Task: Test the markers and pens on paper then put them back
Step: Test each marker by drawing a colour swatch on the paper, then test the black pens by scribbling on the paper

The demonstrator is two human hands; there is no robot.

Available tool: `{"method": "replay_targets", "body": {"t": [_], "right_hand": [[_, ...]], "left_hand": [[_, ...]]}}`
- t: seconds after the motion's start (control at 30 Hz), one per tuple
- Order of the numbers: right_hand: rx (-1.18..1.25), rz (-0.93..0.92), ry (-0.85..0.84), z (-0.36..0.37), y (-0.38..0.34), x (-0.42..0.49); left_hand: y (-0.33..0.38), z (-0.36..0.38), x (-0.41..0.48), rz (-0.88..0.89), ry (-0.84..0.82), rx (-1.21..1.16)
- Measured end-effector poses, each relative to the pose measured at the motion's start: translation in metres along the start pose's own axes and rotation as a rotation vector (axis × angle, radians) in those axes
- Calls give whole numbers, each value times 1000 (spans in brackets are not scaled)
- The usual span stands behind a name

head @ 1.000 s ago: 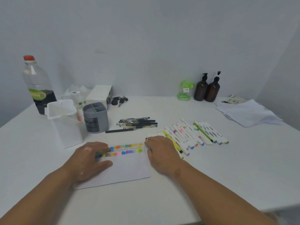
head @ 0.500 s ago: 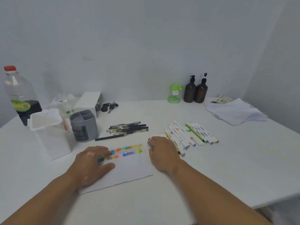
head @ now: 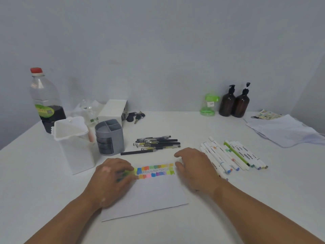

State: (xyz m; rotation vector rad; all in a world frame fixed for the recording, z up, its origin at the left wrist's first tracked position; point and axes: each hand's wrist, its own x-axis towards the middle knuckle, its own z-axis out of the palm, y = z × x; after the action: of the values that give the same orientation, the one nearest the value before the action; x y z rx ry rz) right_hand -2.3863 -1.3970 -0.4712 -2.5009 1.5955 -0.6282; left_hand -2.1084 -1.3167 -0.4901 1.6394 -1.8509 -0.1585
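Observation:
A white sheet of paper [head: 154, 196] lies in front of me with a band of colour swatches [head: 154, 170] along its top edge. My left hand [head: 112, 180] rests flat on the paper's left part, its fingers covering the left end of the swatches. At the paper's right edge my right hand [head: 195, 169] rests with loosely bent fingers and holds nothing; it lies partly over the nearest markers. A row of white markers [head: 233, 154] lies to the right. Several black pens [head: 158, 143] lie behind the paper.
A grey compartment pen holder [head: 110, 136] and a white tub [head: 75, 147] stand at the left, with a red-capped bottle [head: 46, 101] behind. Two amber pump bottles [head: 234, 103], a green container [head: 209, 104] and loose sheets [head: 284, 131] sit at the back right. Keys [head: 135, 115] lie by a white box [head: 112, 110].
The view swung right and then back left. Both hands stay in about the same places on the paper, and nothing was picked up.

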Motion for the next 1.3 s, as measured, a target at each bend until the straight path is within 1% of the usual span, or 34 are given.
{"method": "replay_targets", "body": {"t": [0.1, 0.17, 0.3, 0.4, 0.63, 0.77, 0.83, 0.9, 1.0, 1.1, 1.23, 1.3], "right_hand": [[-22, -62, -43, 8, -25, 31], [-86, -142, -85, 19, -45, 51], [-170, -274, -128, 39, -74, 83], [-248, -309, -168, 49, -87, 98], [-473, -413, -193, 53, -98, 99], [-493, -440, -202, 49, -103, 94], [-472, -417, -218, 47, -104, 89], [-397, -363, -203, 36, -104, 87], [-137, -235, -166, 5, -102, 78], [205, -66, -122, -23, -91, 47], [832, 149, -245, -29, -88, -6], [1051, 233, -288, -17, -92, -19]], "left_hand": [[-8, -5, 1, -77, 81, -50], [-15, -7, 1, -106, 93, -62], [-24, -8, -1, -97, 22, -29], [-29, -10, 2, -76, -28, 16], [-32, -14, 4, -96, -117, 7], [-29, -15, 2, -112, -161, 3], [-27, -16, 1, -115, -174, 0], [-26, -18, -1, -113, -187, -9], [-25, -19, -3, -101, -198, -15], [-22, -18, -4, -90, -190, -22], [-19, -17, -4, -89, -200, -23], [-19, -16, -5, -91, -202, -32]]}}
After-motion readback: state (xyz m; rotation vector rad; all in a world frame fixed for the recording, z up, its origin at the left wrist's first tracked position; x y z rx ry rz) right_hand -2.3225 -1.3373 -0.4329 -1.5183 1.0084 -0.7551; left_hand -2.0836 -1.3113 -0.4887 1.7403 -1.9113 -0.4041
